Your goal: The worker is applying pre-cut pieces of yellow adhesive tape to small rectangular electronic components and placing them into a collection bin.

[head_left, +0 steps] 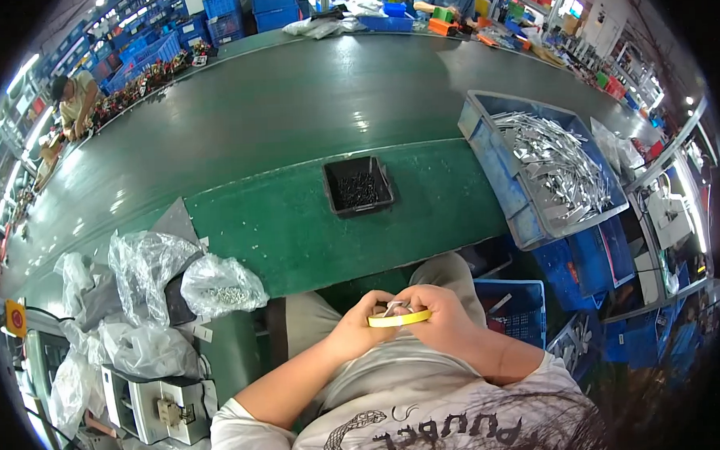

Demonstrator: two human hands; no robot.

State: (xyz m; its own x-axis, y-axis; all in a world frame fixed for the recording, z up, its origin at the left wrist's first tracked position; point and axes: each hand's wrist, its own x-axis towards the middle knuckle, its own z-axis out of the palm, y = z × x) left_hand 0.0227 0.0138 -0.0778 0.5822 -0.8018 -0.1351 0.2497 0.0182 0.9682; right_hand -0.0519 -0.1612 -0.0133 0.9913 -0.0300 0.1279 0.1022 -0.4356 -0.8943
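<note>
Close to my body, above my lap, my left hand and my right hand meet around a yellow strip. The strip is narrow and slightly curved, and its two ends run in under my fingers. A small silvery piece shows between the fingertips just behind it; its kind is too small to make out. Both hands are closed, with fingers bent and thumbs near each other. Beyond them on the green bench stands a black bin of small dark parts, perhaps screws, which neither hand touches.
A blue crate of thin silvery metal strips stands at the right, with a blue basket below. Clear plastic bags lie at the left, near a white machine. A dark green conveyor belt runs across; other people work beyond.
</note>
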